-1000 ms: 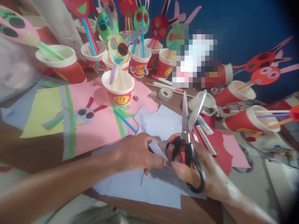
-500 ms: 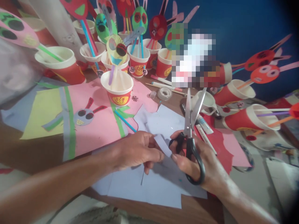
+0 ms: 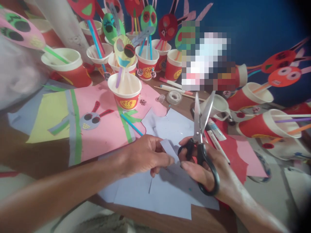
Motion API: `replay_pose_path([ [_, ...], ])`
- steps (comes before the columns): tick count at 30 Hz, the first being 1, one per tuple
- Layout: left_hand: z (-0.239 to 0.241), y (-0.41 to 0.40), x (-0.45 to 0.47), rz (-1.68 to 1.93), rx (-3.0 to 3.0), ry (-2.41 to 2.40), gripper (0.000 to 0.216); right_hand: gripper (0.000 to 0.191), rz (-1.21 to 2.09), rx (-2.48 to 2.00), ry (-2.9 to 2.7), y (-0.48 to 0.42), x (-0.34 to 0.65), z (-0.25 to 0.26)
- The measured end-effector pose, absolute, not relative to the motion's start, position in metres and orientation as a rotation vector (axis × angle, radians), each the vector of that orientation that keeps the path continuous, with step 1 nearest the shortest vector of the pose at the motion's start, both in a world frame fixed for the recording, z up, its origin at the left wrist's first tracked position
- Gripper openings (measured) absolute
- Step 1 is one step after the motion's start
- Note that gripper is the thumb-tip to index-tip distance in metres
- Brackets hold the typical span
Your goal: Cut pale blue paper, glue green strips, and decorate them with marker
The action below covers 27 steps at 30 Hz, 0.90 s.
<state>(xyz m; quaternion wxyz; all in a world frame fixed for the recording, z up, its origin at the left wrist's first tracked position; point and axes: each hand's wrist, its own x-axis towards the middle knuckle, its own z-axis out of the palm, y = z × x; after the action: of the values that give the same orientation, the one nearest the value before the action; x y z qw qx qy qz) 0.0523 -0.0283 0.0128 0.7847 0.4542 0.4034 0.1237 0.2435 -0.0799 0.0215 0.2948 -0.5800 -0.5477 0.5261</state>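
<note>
Between the closed fingers of my left hand [image 3: 148, 153] is a small strip of grey-blue paper [image 3: 169, 149], its upper end sticking out. My right hand [image 3: 213, 165] holds a pair of scissors [image 3: 199, 136] by the black handles, blades parted and pointing up and away. The fingertips of the right hand are close to the strip's edge; whether they touch it I cannot tell. Under both hands lie sheets of grey-blue paper [image 3: 155, 200] with cut edges. A blue straw [image 3: 132, 124] lies just beyond the left hand.
Pink paper [image 3: 104, 142] with a small paper face [image 3: 90, 121] lies to the left. A red-and-white paper cup [image 3: 125, 92] stands on it. Several more cups with paper faces on straws line the back. A tape roll [image 3: 174, 97], a white mug [image 3: 216, 105] and markers lie beyond the scissors.
The whole view has shifted slightly, so things sit a little farther right. Both hands keep their hold on the paper strip and the scissors, with hardly any movement between them.
</note>
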Motion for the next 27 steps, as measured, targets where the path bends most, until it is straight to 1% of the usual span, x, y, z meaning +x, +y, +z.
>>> replay_pose_path([
  [2,0.015,-0.024,0.047,0.323,0.997,0.860,0.013,0.039,1.498,-1.501,-1.486,-0.078,0.251,0.023],
  [7,0.020,-0.012,0.031,0.417,1.069,0.940,0.020,0.060,1.876,-1.408,-1.682,-0.071,0.267,0.032],
  [9,0.021,-0.009,0.028,0.425,1.051,0.969,0.020,0.062,1.956,-1.411,-1.708,-0.069,0.268,0.037],
  [11,0.022,-0.007,0.027,0.437,1.022,0.963,0.019,0.058,1.986,-1.417,-1.719,-0.067,0.267,0.041],
  [15,0.021,-0.007,0.029,0.459,0.984,0.943,0.016,0.053,1.987,-1.453,-1.718,-0.068,0.266,0.042],
  [23,0.019,-0.009,0.031,0.477,0.945,0.982,0.016,0.052,1.734,-1.532,-1.839,-0.075,0.276,0.033],
  [27,0.020,-0.009,0.032,0.482,0.919,1.011,0.016,0.047,1.641,-1.607,-1.842,-0.080,0.272,0.031],
])
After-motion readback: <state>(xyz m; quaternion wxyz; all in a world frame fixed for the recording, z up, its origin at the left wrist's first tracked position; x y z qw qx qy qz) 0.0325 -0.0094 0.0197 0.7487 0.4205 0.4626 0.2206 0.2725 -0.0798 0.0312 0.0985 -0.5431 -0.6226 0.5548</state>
